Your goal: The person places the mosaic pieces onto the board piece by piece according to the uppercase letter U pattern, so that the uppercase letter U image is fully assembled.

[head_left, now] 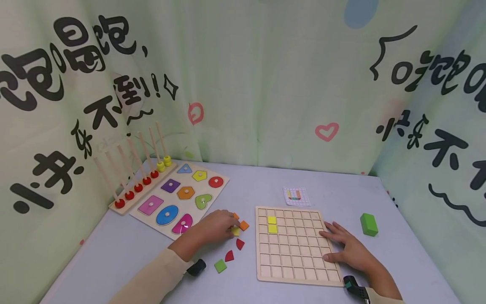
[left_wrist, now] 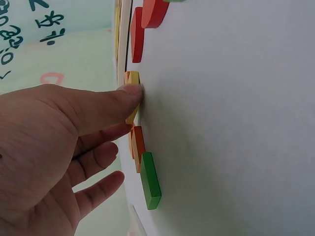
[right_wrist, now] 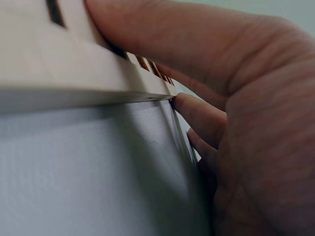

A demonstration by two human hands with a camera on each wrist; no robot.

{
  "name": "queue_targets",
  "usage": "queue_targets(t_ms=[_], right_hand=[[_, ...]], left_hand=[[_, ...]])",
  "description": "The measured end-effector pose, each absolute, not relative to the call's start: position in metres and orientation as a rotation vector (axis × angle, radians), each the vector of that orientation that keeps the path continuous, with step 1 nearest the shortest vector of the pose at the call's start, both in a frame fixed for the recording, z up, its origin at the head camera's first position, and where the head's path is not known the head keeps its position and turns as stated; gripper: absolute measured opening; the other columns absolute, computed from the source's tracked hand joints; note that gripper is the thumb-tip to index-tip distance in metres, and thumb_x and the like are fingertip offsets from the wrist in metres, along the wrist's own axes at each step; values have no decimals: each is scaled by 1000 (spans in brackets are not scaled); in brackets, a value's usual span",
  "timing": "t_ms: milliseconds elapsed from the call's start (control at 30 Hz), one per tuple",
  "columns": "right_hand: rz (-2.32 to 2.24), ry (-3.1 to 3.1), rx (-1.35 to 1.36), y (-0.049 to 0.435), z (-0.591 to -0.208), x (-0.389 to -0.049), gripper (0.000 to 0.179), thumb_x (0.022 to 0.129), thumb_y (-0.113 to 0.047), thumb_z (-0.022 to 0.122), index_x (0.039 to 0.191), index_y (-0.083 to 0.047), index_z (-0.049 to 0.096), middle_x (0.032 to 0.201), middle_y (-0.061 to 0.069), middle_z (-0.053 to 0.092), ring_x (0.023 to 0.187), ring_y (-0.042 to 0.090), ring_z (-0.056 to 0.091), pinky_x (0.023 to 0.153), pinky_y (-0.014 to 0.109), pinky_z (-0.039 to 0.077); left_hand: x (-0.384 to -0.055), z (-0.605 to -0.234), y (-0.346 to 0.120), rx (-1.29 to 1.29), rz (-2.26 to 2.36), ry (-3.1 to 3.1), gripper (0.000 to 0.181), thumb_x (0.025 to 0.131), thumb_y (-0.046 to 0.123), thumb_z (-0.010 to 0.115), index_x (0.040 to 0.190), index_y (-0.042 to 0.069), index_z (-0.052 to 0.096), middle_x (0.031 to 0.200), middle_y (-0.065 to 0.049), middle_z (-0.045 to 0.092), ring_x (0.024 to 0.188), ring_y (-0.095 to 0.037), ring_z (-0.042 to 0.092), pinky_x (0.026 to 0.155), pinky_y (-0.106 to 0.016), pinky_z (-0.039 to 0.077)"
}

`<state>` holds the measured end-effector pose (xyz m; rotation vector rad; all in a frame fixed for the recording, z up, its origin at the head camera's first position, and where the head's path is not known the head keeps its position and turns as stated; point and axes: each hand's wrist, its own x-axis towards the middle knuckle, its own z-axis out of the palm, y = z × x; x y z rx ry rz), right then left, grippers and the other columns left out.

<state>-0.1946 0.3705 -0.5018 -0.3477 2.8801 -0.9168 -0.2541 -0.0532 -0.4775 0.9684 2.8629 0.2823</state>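
Pale green curtains (head_left: 235, 139) printed with black lettering hang behind our white table (head_left: 212, 291). Towards its left lie a wooden bead rack (head_left: 152, 183) and a white puzzle board of coloured shapes (head_left: 171, 200). Nearer the middle, our left hand (head_left: 214, 228) pinches a flat yellow block (head_left: 236, 232) between thumb and index finger, close beside two small orange blocks (head_left: 244, 225); its other fingers are spread apart. We cannot tell whether the yellow block is clear of the table, and our fingers hide much of its outline. Two red wedge-shaped blocks (head_left: 240, 244) and a flat green square block (head_left: 220, 266) lie nearer us.

Our right hand (head_left: 351, 249) is loosely spread at the right edge of the light wooden grid board (head_left: 288, 261), thumb on its top. Two bright yellow squares (head_left: 272, 228) sit one above the other towards the board's upper left. Just beyond the board lies a small printed card (head_left: 296, 196), and a thick green rectangular block (head_left: 369, 224) rests off to the right.

To handle this pinch well, we would judge it best to grip the yellow block by its edges and raise it straight, so the orange blocks are not nudged. Light pressure from the right hand should keep the grid board from sliding.
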Motion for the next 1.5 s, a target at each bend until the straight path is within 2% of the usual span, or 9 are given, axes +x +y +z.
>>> queue_targets(t_ms=[200, 500, 767, 933, 1200, 1500], right_hand=[[-933, 2872, -347, 371, -502, -194, 82, 66, -44, 85, 134, -5, 59, 153, 18, 32, 141, 47, 15, 101, 72, 16], [-943, 2869, -347, 370, -501, -194, 82, 66, -43, 85, 134, -5, 59, 153, 18, 32, 141, 47, 15, 101, 72, 15], [-936, 2872, -342, 370, -501, -196, 82, 66, -43, 85, 134, -5, 59, 153, 18, 32, 141, 47, 14, 101, 72, 15], [-955, 2859, -340, 370, -501, -196, 81, 66, -42, 85, 133, -5, 59, 153, 18, 31, 141, 48, 14, 101, 72, 15], [-951, 2857, -319, 371, -501, -195, 82, 66, -43, 85, 134, -5, 59, 154, 18, 31, 141, 47, 13, 101, 72, 15], [-947, 2861, -328, 371, -502, -194, 82, 66, -43, 85, 134, -6, 59, 154, 17, 31, 141, 47, 14, 101, 72, 15]], left_hand=[[-250, -478, -56, 1058, 265, 2880, 36, 84, 26, 78, 119, 22, 71, 106, 4, 61, 95, -11, 57, 78, -21, 51], [-249, -481, -56, 1047, 258, 2898, 38, 87, 25, 75, 124, 23, 68, 108, 2, 59, 93, -12, 55, 78, -21, 50], [-248, -477, -54, 1154, 302, 2886, 33, 85, 27, 77, 117, 23, 70, 98, 8, 57, 86, -7, 52, 73, -17, 47], [-249, -475, -47, 1176, 317, 2877, 34, 85, 29, 77, 117, 23, 71, 92, 10, 56, 80, -5, 49, 69, -15, 45], [-249, -474, -27, 1114, 290, 2856, 38, 85, 27, 77, 122, 26, 68, 94, 11, 56, 85, -5, 50, 71, -17, 46], [-248, -470, -5, 1264, 244, 2842, 33, 88, 31, 73, 120, 23, 70, 95, 11, 59, 81, -5, 48, 75, -20, 44]])
